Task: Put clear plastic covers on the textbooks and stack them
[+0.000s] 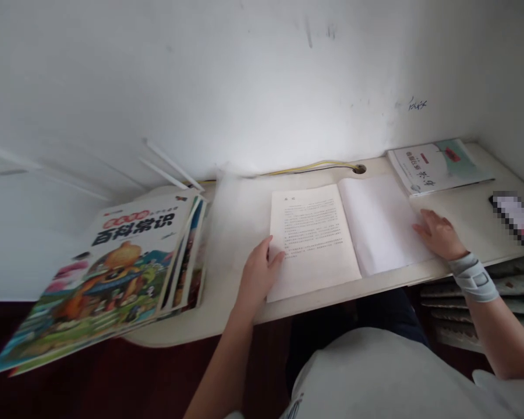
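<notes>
An open book (pixel 312 235) lies on the white desk (pixel 231 233), with printed text on its left page and a blank right side. My left hand (pixel 261 267) is at its left edge, thumb over the page and fingers curled along the margin. At the book's right edge, my right hand (pixel 441 234) rests palm down with its fingers spread. A grey band circles that wrist. Near the right hand lie a closed book (pixel 436 166) with a white and green cover and a phone (pixel 516 218) whose screen is blurred out.
A stack of large picture books (pixel 126 273) overhangs the desk's left end. Behind it, a white router-like box has thin antennas (pixel 168 163). Yellow and black cables (pixel 314 167) run along the wall to a hole (pixel 358 169) in the desk. Folded fabric (pixel 484 297) hangs below right.
</notes>
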Available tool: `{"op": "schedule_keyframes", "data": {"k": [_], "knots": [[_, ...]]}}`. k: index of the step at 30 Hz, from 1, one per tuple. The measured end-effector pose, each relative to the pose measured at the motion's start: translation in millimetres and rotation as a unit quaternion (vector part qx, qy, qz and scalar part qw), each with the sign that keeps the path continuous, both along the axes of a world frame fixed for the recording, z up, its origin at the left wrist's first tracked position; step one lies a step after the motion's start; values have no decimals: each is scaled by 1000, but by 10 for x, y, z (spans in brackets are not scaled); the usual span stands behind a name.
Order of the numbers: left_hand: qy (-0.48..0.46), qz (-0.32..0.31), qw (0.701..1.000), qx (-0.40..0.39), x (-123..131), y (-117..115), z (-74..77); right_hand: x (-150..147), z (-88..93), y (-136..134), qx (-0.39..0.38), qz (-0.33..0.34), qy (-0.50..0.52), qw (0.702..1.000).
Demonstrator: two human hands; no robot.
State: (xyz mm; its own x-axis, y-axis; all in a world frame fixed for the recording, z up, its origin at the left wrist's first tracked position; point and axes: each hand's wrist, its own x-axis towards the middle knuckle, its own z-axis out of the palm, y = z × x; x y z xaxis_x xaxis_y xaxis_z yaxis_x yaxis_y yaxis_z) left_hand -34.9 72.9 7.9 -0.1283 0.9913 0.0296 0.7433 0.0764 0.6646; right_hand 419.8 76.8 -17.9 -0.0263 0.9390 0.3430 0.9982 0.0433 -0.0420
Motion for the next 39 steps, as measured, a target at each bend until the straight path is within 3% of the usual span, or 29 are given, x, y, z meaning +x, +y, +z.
{"op": "schedule_keyframes", "data": {"k": [3, 6, 7, 9, 17, 21, 24, 27, 29, 32, 35, 39], "knots": [[-224, 64, 972, -17, -55, -26, 58, 13, -50, 9, -26, 41, 8, 999], [-454, 90, 881, -97, -120, 20, 164, -28, -70, 15, -26, 55, 16, 998], [-496, 89, 854, -131, -134, 50, 204, -39, -77, 14, -24, 57, 14, 998], [-522, 80, 830, -180, -134, 124, 274, -54, -98, 5, -15, 58, 6, 998], [-385, -76, 873, -290, 144, 274, 347, -73, -161, -40, -20, 50, -26, 998], [-348, -124, 893, -258, 380, 136, 354, -74, -164, -53, -31, 48, -42, 998], [-442, -125, 863, -209, 610, -30, 350, -80, -177, -59, -26, 48, -43, 998], [-516, -106, 822, -217, 831, -172, 307, -90, -194, -63, -18, 51, -39, 998], [-529, -84, 818, -209, 916, -220, 268, -92, -201, -63, -16, 51, -35, 998], [-517, -40, 836, -180, 894, -219, 266, -74, -183, -58, -15, 55, -18, 998], [-480, -26, 863, -156, 750, -167, 427, -65, -93, -56, -8, 80, 33, 996], [-447, -13, 891, -75, 648, -62, 877, -207, 142, -87, 23, 117, 106, 987]]}}
